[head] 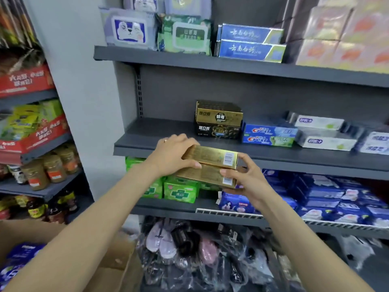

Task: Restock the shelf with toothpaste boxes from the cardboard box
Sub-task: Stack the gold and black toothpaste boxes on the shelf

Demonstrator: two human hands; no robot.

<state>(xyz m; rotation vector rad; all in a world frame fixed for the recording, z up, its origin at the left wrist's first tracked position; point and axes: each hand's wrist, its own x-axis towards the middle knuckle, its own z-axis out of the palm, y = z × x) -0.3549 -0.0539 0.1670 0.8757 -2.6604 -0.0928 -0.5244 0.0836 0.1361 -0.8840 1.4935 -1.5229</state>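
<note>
I see two boxes stacked between my hands, before the shelf. The carton sits lower left.

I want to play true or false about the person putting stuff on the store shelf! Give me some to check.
1. Both hands hold gold boxes. True: the left hand grips the upper gold box and the right hand holds the lower gold box.
2. The gold boxes already sit on the shelf. False: they are in the air in front of the middle shelf.
3. Crest boxes lie to the right of the gold-and-black stack. True.
4. The shelf space left of that stack is full of boxes. False: it is bare.
5. The cardboard box is on the top shelf. False: it is low down at the left.
</note>
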